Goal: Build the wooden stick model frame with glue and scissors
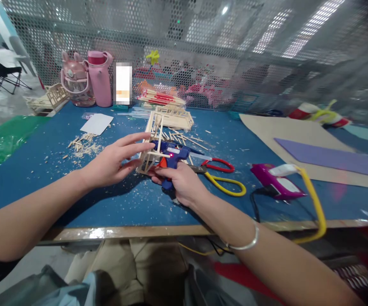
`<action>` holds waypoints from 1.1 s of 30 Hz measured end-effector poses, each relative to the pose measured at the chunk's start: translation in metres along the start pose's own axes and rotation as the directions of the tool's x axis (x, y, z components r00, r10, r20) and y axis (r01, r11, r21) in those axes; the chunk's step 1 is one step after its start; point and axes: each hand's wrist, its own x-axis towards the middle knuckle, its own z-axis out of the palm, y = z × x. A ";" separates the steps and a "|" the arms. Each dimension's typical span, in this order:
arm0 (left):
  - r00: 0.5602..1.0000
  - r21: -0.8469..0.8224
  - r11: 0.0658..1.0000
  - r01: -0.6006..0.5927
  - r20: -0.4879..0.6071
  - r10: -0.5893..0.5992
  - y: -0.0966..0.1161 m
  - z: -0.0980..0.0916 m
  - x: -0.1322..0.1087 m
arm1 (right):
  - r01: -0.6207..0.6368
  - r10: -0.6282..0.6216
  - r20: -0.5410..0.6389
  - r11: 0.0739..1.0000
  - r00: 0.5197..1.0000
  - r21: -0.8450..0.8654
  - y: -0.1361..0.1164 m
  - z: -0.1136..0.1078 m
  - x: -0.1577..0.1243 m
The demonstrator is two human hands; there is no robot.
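Observation:
My right hand (187,182) is wrapped round the handle of a blue hot glue gun (173,156); its red light is lit, and a clear glue stick (203,157) juts from the back. The gun's front end is at a small frame of thin wooden sticks (160,123), which hides part of the nozzle. My left hand (117,157) is open, its fingers stretched out and apart, the fingertips overlapping the frame's left side. Whether they press on it I cannot tell. Scissors (225,182) with one red and one yellow handle lie right of the gun, blades partly hidden.
Loose sticks (187,138) and a stick-built tray (177,119) lie behind the gun. Wood crumbs (86,146) and white paper (97,123) are left. Pink bottles (100,80) stand by the mesh screen (209,38). A purple device (278,182) with a yellow cable and a purple sheet (330,157) lie right.

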 end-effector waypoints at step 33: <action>0.992 0.175 0.985 0.012 -0.126 0.010 0.000 0.001 0.002 | 0.180 -0.111 0.142 0.673 0.984 -0.718 -0.022 -0.049 -0.048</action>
